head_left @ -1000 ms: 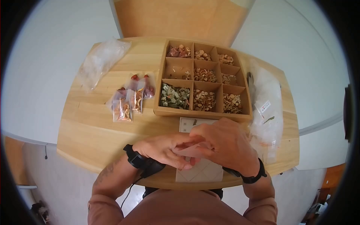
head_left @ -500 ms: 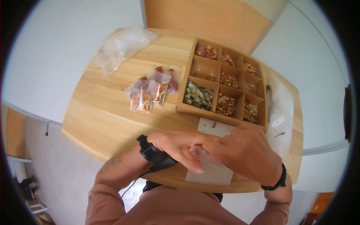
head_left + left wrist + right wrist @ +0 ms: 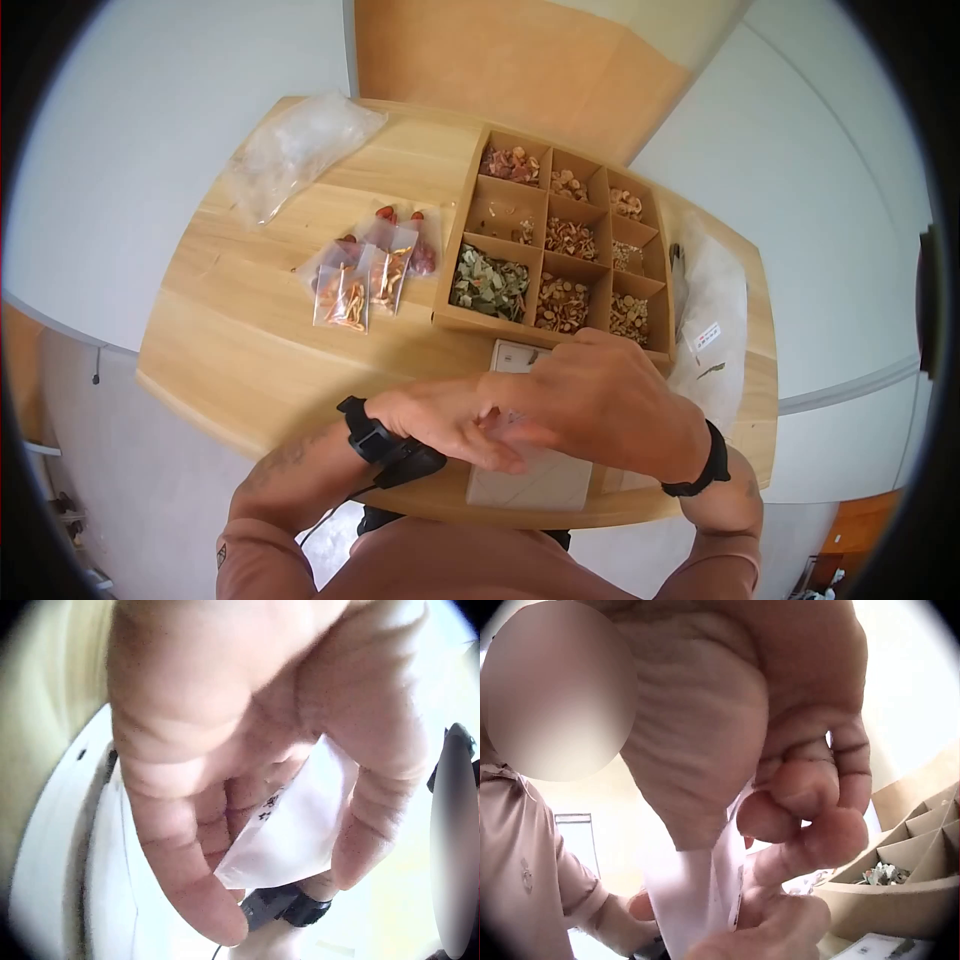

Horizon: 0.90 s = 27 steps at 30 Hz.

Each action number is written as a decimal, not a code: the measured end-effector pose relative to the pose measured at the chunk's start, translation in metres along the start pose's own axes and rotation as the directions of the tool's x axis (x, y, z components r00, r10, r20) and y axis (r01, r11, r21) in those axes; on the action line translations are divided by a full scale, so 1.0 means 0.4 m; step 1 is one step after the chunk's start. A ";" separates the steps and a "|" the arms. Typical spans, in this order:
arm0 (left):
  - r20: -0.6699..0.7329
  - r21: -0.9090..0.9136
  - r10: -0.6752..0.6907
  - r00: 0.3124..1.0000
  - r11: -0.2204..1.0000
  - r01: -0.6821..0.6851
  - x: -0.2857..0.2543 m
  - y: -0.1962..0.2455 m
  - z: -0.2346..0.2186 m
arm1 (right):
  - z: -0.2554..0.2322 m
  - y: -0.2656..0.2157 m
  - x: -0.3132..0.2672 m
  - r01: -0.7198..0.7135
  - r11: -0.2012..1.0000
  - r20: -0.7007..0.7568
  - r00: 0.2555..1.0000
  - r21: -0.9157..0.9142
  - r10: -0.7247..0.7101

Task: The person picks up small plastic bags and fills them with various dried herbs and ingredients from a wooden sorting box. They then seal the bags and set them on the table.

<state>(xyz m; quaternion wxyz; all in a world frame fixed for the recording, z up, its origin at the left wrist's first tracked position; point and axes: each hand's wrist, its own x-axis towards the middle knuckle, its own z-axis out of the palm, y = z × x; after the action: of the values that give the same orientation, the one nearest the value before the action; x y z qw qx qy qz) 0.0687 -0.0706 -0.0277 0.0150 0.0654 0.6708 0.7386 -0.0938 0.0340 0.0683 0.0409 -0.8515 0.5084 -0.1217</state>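
Both hands meet above the front edge of the table. A small whitish translucent bag (image 3: 300, 825) with dark printing lies within my left hand (image 3: 440, 415), held between the thumb and curved fingers. My right hand (image 3: 610, 400), back upward and fingers curled, grips the same bag (image 3: 682, 889) from the other side, its thumb against it in the right wrist view. From above the hands cover most of the bag, and its contents cannot be made out. Beneath them lies a pale flat board (image 3: 530, 485) with printed marks at its far end.
A cardboard box (image 3: 450, 318) with nine compartments of dried slices, pieces and leaves (image 3: 490, 282) stands just beyond the hands. Several small filled bags (image 3: 342, 298) lie left of it. Large plastic bags lie at the far left (image 3: 300, 150) and right (image 3: 715, 320).
The head view has swung and shifted, moving the table in the picture. Both hands stay together on the small bag, which shows less between them from above than a second ago.
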 end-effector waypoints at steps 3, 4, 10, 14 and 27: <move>-0.034 0.091 -0.026 0.999 0.995 0.029 0.003 0.010 -0.010 | -0.034 0.012 0.009 -0.041 0.998 0.081 0.996 0.055 0.036; -0.052 0.063 -0.005 0.999 0.998 0.009 0.005 0.004 -0.011 | -0.053 0.018 0.012 -0.141 0.978 0.079 0.988 0.153 0.130; -0.087 0.067 0.056 0.995 0.997 -0.050 0.013 -0.005 -0.029 | -0.075 0.264 -0.002 -0.593 0.650 0.003 0.740 0.475 0.673; -0.077 0.023 -0.007 0.997 1.000 0.009 0.008 -0.008 -0.042 | -0.005 0.418 0.000 -0.573 0.767 0.018 0.804 0.289 0.594; -0.121 -0.143 -0.014 0.993 0.990 -0.003 -0.003 -0.035 -0.063 | 0.098 0.497 0.093 -0.342 0.936 0.137 0.927 -0.083 0.351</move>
<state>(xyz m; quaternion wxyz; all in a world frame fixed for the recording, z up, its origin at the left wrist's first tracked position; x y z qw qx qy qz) 0.0661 -0.0943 -0.0439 -0.0193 0.0171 0.6158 0.7875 -0.2374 -0.0962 -0.0019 0.0750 -0.7559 0.6495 -0.0338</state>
